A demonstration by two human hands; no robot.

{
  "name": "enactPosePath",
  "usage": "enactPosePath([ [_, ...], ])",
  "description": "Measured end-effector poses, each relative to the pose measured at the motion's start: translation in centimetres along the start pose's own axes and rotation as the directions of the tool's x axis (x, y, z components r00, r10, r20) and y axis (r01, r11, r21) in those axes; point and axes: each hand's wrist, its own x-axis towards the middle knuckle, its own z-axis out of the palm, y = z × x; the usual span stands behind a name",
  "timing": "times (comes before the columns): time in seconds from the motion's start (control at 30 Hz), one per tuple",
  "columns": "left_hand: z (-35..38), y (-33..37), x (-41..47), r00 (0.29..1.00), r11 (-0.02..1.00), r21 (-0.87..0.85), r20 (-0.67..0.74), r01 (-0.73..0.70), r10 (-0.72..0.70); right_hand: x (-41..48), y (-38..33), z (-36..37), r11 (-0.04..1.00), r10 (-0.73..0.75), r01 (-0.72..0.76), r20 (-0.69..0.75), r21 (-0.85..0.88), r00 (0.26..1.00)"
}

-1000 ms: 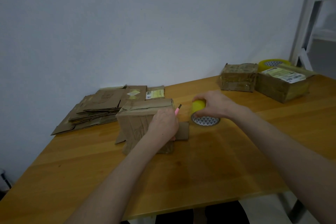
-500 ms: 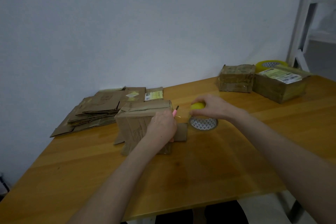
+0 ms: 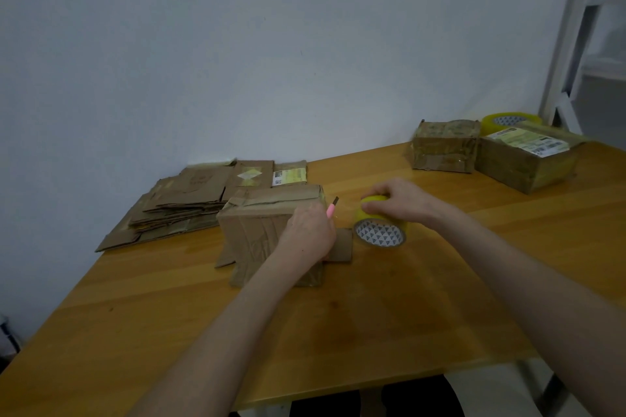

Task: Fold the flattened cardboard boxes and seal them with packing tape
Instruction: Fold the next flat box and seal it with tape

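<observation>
Folded cardboard box (image 3: 261, 234): upright mid-table, worn brown, top flaps closed, bottom flaps splayed on the wood. Tape roll (image 3: 379, 232): yellowish clear, triangle-print core, tilted on edge just right of the box, gripped from above by the right hand (image 3: 399, 200). Stack of flattened boxes (image 3: 183, 210): behind-left, by the wall. Small taped box (image 3: 443, 145) and larger labelled box (image 3: 525, 166): far right, side by side. Second tape roll (image 3: 508, 120) behind them.

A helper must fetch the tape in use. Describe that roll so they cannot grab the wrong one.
On the table, find the upright cardboard box near the middle. Right of it, the right hand grips a yellow tape roll, its triangle-patterned core facing the camera. The other roll lies at the far right corner, behind sealed boxes.
</observation>
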Motion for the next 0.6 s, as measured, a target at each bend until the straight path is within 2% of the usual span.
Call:
enactPosePath([
  [0.1,0.0,0.5,-0.1,1.0,1.0,0.021,0.009,0.009,-0.009,0.1,-0.2,0.0,1.0,0.02,-0.02,-0.009,-0.009,1.0],
  [0.33,-0.8,1.4,-0.8,0.999,0.982,0.187,0.048,-0.02,0.011,0.7,-0.7,0.8,0.998,0.051,-0.052,-0.027,-0.043,0.998],
  [0.6,-0.8,1.6,-0.7,1.0,0.985,0.17,0.021,0.011,-0.014,1.1,-1.3,1.3,0.989,0.101,-0.104,-0.032,-0.109,0.994],
])
